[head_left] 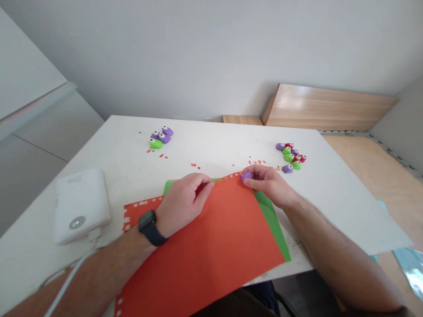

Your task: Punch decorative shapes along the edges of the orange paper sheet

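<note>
A large red paper sheet (214, 237) lies on the white table (211, 141), over a green sheet (272, 218). Small shapes are punched along the red sheet's far edge. My left hand (185, 200), with a dark watch on the wrist, pinches that far edge with closed fingers. My right hand (269, 182) grips a small purple paper punch (246, 176) set on the same edge, a little to the right of my left hand.
A group of purple and green punches (161, 137) sits at the far left, and several purple, red and green punches (291, 157) at the far right. Red paper bits (194, 165) lie scattered. A white device (81, 204) with a cable rests at the left. Wooden boards (327, 108) stand behind.
</note>
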A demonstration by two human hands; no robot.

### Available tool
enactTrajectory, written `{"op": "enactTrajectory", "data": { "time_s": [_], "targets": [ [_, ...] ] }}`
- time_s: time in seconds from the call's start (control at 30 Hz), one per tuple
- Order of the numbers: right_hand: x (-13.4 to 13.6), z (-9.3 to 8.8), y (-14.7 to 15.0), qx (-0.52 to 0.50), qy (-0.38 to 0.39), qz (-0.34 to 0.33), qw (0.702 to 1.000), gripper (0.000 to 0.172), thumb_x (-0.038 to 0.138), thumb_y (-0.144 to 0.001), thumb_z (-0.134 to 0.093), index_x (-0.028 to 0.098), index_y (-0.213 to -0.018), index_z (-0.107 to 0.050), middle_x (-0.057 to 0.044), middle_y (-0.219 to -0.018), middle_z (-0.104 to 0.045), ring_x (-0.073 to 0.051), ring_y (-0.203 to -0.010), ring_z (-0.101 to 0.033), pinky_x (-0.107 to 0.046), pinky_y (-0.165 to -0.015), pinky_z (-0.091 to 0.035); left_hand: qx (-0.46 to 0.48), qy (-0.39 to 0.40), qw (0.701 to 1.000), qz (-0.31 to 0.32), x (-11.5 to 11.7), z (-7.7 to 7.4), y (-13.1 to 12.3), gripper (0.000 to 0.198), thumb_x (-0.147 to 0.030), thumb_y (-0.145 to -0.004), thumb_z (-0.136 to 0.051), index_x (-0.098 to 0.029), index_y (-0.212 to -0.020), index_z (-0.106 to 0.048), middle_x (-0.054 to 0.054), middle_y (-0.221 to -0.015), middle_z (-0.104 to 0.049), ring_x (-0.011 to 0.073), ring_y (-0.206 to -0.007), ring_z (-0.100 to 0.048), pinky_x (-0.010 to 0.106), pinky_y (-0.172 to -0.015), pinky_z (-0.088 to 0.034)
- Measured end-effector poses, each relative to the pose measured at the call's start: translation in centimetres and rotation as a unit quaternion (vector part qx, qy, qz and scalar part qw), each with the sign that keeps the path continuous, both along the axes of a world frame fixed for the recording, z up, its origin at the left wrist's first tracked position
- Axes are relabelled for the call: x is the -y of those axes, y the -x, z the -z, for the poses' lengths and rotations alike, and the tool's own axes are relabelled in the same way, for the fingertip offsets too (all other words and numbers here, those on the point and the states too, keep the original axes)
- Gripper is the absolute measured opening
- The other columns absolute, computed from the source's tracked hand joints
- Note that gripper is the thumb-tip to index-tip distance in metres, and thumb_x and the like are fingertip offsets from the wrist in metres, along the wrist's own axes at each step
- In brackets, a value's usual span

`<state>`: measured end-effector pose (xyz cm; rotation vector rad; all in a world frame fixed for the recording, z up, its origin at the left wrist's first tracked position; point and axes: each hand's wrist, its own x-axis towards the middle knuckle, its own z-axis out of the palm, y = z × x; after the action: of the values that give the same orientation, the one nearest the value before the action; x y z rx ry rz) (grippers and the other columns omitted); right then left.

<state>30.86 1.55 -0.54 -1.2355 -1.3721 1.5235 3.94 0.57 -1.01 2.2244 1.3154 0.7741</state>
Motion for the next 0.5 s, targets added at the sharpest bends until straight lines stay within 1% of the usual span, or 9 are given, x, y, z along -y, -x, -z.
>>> {"op": "enactTrajectory", "data": {
  "time_s": [0.5],
  "targets": [
    [-0.21, 0.15, 0.09, 0.017, 0.008, 0.004, 1.000, 0.028, 0.038, -0.078, -0.082, 0.016, -0.089, -0.067, -0.001, -0.083, -0.063, -0.015, -0.075, -0.052, -0.031, -0.070, -0.036, -0.001, 0.007, 1.000, -0.001, 0.07, -0.11, -0.08, 0.023, -0.035, -0.103, -0.050, -0.021, -0.092, -0.064, 0.002, -0.087, -0.069, 0.0175, -0.080, -0.062, 0.032, -0.076, -0.046]
  ]
}}
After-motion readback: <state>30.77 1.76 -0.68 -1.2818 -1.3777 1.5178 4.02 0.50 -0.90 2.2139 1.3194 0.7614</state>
